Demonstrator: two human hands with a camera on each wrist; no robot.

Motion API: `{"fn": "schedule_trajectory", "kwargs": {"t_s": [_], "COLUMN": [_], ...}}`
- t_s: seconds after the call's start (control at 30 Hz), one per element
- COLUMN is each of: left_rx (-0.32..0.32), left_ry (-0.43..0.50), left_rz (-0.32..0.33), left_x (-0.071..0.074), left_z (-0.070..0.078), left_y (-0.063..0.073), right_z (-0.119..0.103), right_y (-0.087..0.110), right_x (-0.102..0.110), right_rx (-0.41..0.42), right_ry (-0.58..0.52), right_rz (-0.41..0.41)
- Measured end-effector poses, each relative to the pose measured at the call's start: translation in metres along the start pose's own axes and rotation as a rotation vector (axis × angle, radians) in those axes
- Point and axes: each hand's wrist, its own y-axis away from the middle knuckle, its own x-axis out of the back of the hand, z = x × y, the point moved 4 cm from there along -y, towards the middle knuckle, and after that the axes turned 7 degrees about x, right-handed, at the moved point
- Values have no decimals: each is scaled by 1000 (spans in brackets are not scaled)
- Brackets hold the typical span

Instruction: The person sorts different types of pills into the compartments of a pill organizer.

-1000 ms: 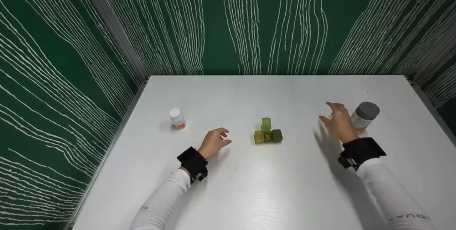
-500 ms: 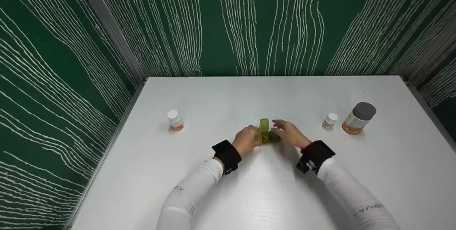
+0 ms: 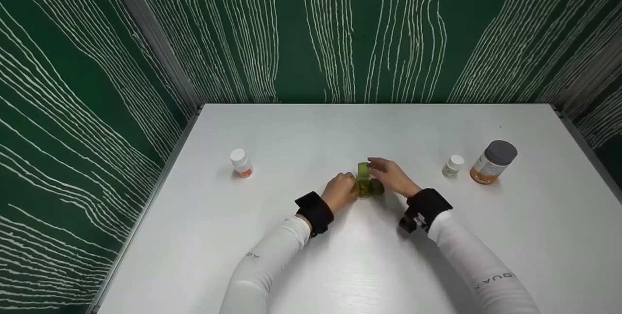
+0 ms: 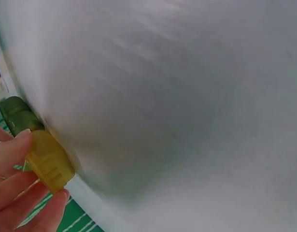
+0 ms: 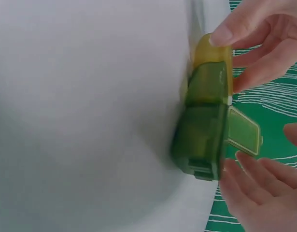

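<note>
On a white bench [image 3: 316, 129], we see a small three-part pill box [image 5: 206, 108] just below and right of the centre of the head view, its middle lid [image 3: 363, 170] raised away from us. Our left hand [image 3: 341, 190] grips the yellow compartment [image 4: 49, 157] at its left end, thumb on one side and fingers curled round the other. Our right hand [image 3: 392, 177] is open, fingers fairly straight, beside the lid and the dark green end compartment [image 5: 199, 137]; whether the fingertips press on either, we cannot tell. Small orange-brown pieces show dimly in the middle compartment. A white bottle [image 3: 241, 162] stands at centre left; a small white-capped bottle [image 3: 453, 166] and a grey-lidded jar [image 3: 493, 162] stand at right. The main risk, we judge, is spilling: if our left grip tips or jerks the box while a compartment is uncovered, the pieces could tumble out. A sideways push from our right fingers could also strain the lid's hinge or twist the box.
</note>
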Motion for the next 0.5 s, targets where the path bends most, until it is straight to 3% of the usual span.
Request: {"fn": "schedule_trajectory", "kwargs": {"t_s": [0.3,0.5], "left_rx": [-25,-32], "left_ry": [-57,-61], "left_rz": [19,13], "left_x": [-2,-4], "left_z": [-2,-5], "left_y": [1,0], "right_z": [-8,-12], "right_y": [26,41], "right_x": [-5,-17], "right_rx": [109,247], "right_ry": [92,327], "right_rz": [-67,-124]}}
